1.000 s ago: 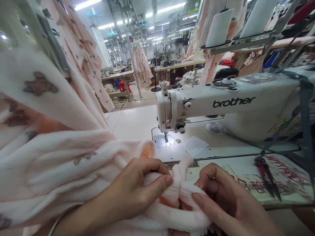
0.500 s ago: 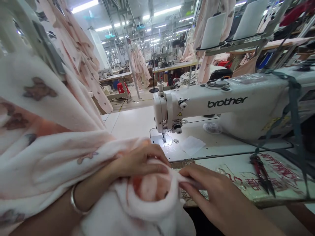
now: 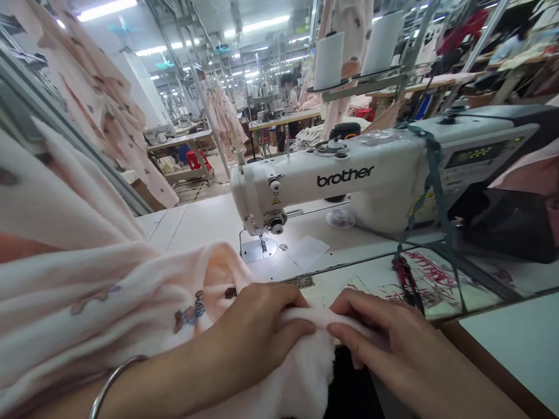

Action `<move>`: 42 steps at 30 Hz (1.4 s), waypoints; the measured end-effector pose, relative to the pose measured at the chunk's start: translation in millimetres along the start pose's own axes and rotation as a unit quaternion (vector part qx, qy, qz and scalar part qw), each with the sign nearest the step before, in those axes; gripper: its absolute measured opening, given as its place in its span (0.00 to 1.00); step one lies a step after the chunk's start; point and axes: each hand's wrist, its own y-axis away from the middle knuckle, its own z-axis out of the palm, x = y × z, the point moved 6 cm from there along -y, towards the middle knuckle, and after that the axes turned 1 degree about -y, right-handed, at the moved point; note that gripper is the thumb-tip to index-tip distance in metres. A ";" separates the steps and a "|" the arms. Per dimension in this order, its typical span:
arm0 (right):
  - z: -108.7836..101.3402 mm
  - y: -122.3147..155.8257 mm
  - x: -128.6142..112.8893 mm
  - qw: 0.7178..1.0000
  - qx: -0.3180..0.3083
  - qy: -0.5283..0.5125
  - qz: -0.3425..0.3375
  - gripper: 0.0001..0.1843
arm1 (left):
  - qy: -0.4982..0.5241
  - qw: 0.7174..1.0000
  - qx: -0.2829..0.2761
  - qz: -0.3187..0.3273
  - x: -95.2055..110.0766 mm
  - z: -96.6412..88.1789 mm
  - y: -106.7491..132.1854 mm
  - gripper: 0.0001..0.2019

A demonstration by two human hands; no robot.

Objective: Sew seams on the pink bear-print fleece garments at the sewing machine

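Observation:
A soft pale-pink printed fleece fabric (image 3: 144, 279) spreads from the left side across the front of the table. My left hand (image 3: 266, 326), with a metal bangle on the wrist, pinches a folded edge of it between thumb and fingers. Close by on the right, my right hand (image 3: 371, 331) pinches the same edge, so a short strip is stretched between the two. A curved, rolled opening in the fabric stands up behind my left hand. Beyond the hands is a white sewing machine (image 3: 305, 180), its lit needle area apart from the cloth.
Red-handled thread snips (image 3: 408, 282) hang by a green strap at the table's front right. A small white scrap (image 3: 309, 251) and a clear plastic disc (image 3: 340, 219) lie on the bed. Thread cones (image 3: 329, 61) stand above the machine. Pink fabric (image 3: 94, 99) hangs at the left.
The view has turned right, showing the machine's display. My left hand has slid along the fabric edge toward my right hand, and the rolled opening now lies behind the left hand.

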 end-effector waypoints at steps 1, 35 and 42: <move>-0.8 1.2 3.2 1.000 -0.001 0.001 0.002 0.10 | 0.017 1.000 0.000 -0.004 -1.0 0.1 -3.2 0.05; 50.5 -130.6 8.7 0.985 -0.110 -0.128 0.034 0.06 | 0.044 0.998 0.046 0.022 -110.4 -46.9 -47.9 0.07; 51.0 -136.5 12.5 0.988 -0.104 -0.107 0.042 0.05 | 0.091 0.989 -0.021 -0.117 -115.0 -48.3 -55.8 0.09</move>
